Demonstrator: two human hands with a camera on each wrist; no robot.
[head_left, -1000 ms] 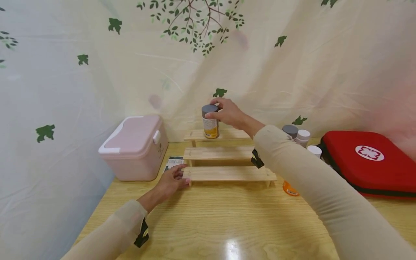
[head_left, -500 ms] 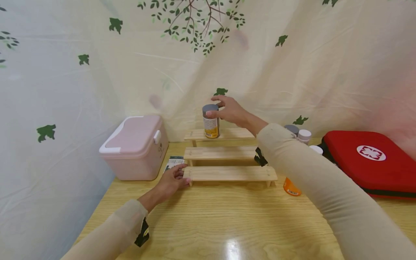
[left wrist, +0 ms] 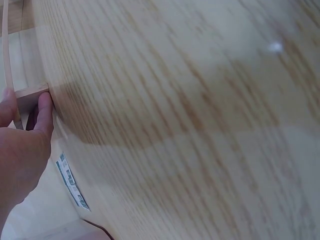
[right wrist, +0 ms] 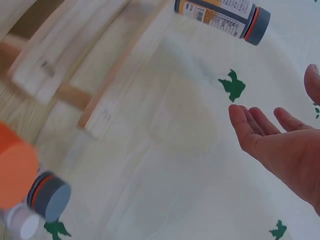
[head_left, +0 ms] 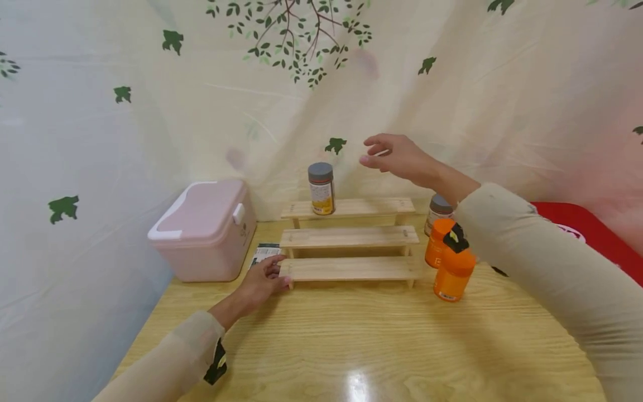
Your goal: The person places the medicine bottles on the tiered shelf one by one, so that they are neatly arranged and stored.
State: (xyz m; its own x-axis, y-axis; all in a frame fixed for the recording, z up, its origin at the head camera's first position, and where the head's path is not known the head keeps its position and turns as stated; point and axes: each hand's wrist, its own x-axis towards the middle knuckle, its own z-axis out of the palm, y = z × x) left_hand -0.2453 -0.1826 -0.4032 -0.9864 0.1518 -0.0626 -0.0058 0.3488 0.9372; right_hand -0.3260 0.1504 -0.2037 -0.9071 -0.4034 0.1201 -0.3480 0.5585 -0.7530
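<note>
Beside the right end of a pale wooden three-tier rack (head_left: 346,269), two orange plastic jars are stood, the nearer (head_left: 454,277) partly in front of the other (head_left: 435,252). At left, a pale pink plastic box (head_left: 206,257) is set. Farther right, a red case (head_left: 605,237) is partly hidden by the beige right sleeve (head_left: 542,257).

The rack's near left end is gripped by the left hand (head_left: 260,282), thumb and fingers bent around it. The right hand (head_left: 399,158) is held in the air, fingers loosely parted, apart from a grey-lidded, yellow-and-white-labelled cylindrical jar (head_left: 321,190) stood upright on the farthest tier's left part.
</note>
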